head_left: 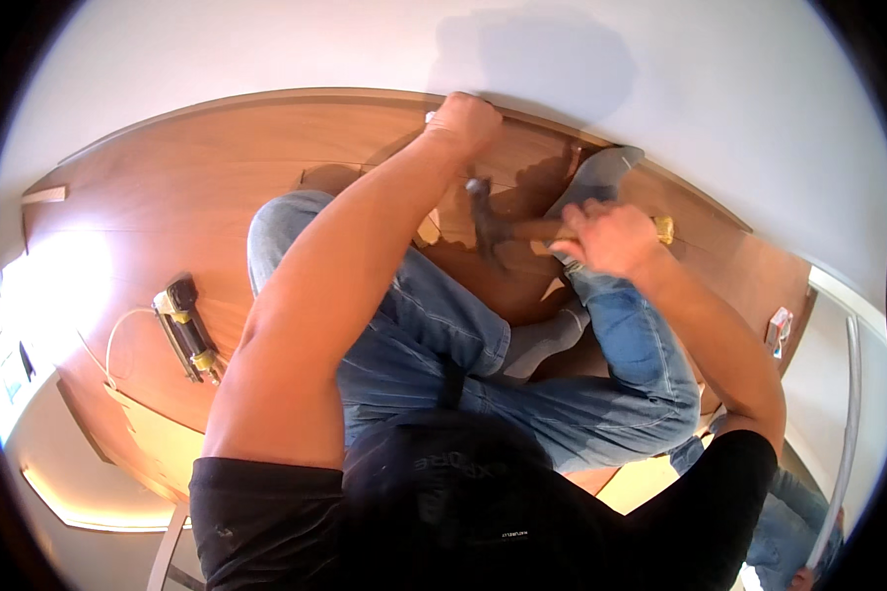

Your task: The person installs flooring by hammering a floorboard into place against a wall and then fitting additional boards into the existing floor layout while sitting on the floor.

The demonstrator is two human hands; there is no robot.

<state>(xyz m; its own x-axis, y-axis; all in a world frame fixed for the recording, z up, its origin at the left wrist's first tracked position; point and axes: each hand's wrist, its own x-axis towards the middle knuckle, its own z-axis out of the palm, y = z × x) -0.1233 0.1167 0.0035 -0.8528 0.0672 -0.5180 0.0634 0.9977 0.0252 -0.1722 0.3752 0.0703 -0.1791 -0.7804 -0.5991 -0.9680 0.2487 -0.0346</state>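
Observation:
My right hand is wrapped round the wooden handle of a claw hammer, whose dark head points left, slightly blurred. The handle's yellow end sticks out past my fist. Up against the foot of the wall, my left hand is closed beside the thin brown skirting strip. A small white bit shows at its edge, but what the fingers hold is hidden. Between my hands lies brown wood-look flooring, partly covered by my crossed legs.
A nail gun with a pale hose lies on the floor to my left. A short wood offcut is at the far left. On the right are a small box and a grey tube. Another person's jeans show at lower right.

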